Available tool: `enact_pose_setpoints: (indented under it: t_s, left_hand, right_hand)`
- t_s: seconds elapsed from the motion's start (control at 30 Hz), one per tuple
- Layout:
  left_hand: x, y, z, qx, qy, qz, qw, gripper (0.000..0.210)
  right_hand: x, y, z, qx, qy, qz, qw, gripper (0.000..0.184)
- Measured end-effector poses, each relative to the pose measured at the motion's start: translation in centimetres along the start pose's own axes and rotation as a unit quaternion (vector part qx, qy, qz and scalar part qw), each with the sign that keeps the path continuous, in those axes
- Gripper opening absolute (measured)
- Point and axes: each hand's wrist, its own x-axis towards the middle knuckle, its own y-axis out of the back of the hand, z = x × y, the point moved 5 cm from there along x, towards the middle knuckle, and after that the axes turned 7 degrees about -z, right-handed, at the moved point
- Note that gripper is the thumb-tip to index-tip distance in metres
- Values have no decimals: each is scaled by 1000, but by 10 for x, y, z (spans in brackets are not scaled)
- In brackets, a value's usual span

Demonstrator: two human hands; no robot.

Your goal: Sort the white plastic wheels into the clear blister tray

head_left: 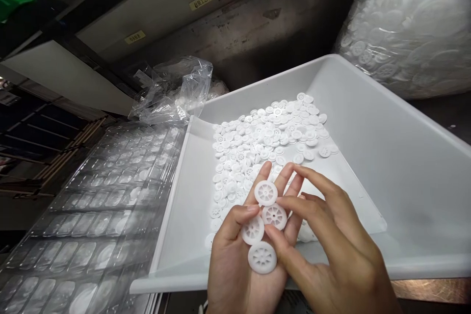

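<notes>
My left hand (245,274) is turned palm up over the near side of a white plastic tray (371,108). Several small white plastic gears (262,257) with spoked centres rest on its palm and fingers, and the thumb touches the edge of one. From the right, my right hand (331,240) reaches across, its thumb and index finger around a spoked gear (274,217) at the middle of the group. Below and beyond my hands, a loose heap of similar white gears (265,132) covers the far left part of the tray floor.
Clear blister trays (99,221) with rows of pockets lie stacked to the left. A crumpled clear bag (172,91) sits behind them. At the upper right stands a large clear bag full of white parts (412,34). A metal machine panel (221,34) rises behind the tray.
</notes>
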Motion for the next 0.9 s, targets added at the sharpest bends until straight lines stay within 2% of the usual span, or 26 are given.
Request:
enact_pose_setpoints:
  t_s: [0.17,0.4,0.63,0.73,0.8,0.9]
  left_hand:
    - [0,7,0,-16,6,7,1000,64]
    - [1,5,5,-48,27,-52,997,65]
    - [-1,2,6,-36,36,-24,998,70]
    - [-1,4,7,-31,40,-44,998,71]
    - [-2,5,8,-25,40,-45,998,72]
    - [-5,7,9,-27,52,-11,998,84]
  right_hand:
    - [1,-4,3,-21,-9,-31,999,20]
    - [6,1,13,-46,-41,-7,998,4]
    - [14,12,26,-93,-44,-21,994,8]
    - [12,15,21,-89,-47,10,995,17]
    - [10,16,12,-82,-33,31,996,25]
    - [6,9,-5,-82,35,-10,996,13]
